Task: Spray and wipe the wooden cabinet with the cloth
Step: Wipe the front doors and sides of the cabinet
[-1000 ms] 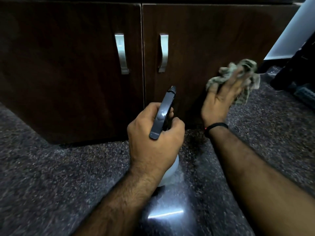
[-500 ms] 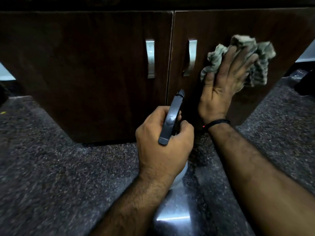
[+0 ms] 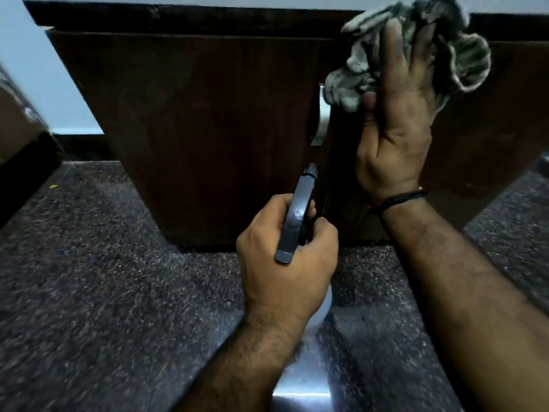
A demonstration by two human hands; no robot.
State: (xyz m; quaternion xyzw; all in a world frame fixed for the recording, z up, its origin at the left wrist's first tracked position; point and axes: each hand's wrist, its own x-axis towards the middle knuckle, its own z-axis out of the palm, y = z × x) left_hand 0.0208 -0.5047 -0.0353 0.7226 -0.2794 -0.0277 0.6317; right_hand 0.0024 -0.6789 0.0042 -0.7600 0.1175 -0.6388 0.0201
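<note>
Speckled dark granite flooring point(image 3: 98, 292) runs up to the foot of the wooden cabinet point(image 3: 208, 129), whose two dark doors fill the upper half of the head view beneath a pale wall. Against the right-hand door, close to the top edge and just right of the central seam, the crumpled grey cloth point(image 3: 353, 69) lies pinned flat under the open palm and spread fingers of the right hand point(image 3: 398, 120); a black band circles that wrist. Compared with the view one second earlier, this hand has travelled from low on the door, near its outer lower part, up and inward to the top rail, so that the cloth now covers most of one metal handle point(image 3: 322, 120), only a sliver of which shows beside it. The upward sweep indicates that wiping is under way and that the lower part of this door has probably been passed over, while the left-hand door shows no contact at present. Below, the left hand point(image 3: 285, 263) stays clenched around the neck of the spray bottle point(image 3: 297, 215), its dark trigger head pointing toward the seam and its white body mostly hidden beneath the fist; no mist is visible, so spraying appears paused. A bright reflection glints on the floor between the forearms.
</note>
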